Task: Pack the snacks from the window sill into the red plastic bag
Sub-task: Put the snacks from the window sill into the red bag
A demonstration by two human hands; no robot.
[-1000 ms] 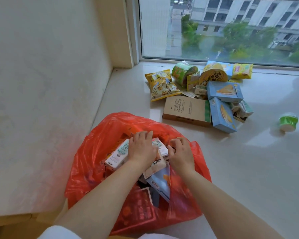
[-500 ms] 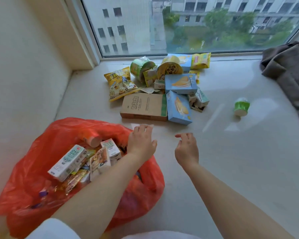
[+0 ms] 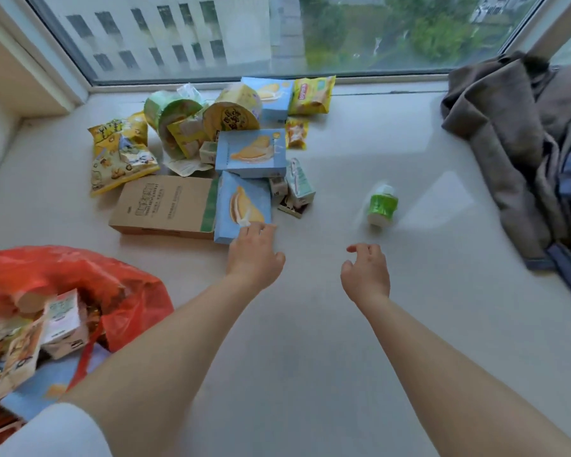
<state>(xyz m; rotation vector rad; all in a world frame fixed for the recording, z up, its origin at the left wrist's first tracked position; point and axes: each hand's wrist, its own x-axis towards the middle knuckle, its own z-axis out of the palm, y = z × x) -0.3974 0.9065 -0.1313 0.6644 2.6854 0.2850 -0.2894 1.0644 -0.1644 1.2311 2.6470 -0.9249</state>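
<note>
The red plastic bag lies open at the lower left with several small cartons and packets inside. A pile of snacks sits on the window sill near the glass: a brown cardboard box, two blue boxes, yellow packets and round tubs. My left hand reaches forward, its fingertips touching the near corner of the closer blue box, holding nothing. My right hand hovers open over bare sill, below a small green cup that stands apart.
A heap of grey and dark clothing covers the right end of the sill. The window runs along the far edge, and a pale wall closes the left side.
Both hands left the bag and moved forward toward the snack pile. My left hand now touches the near blue box. The view has swung right, putting the bag at the lower left.
</note>
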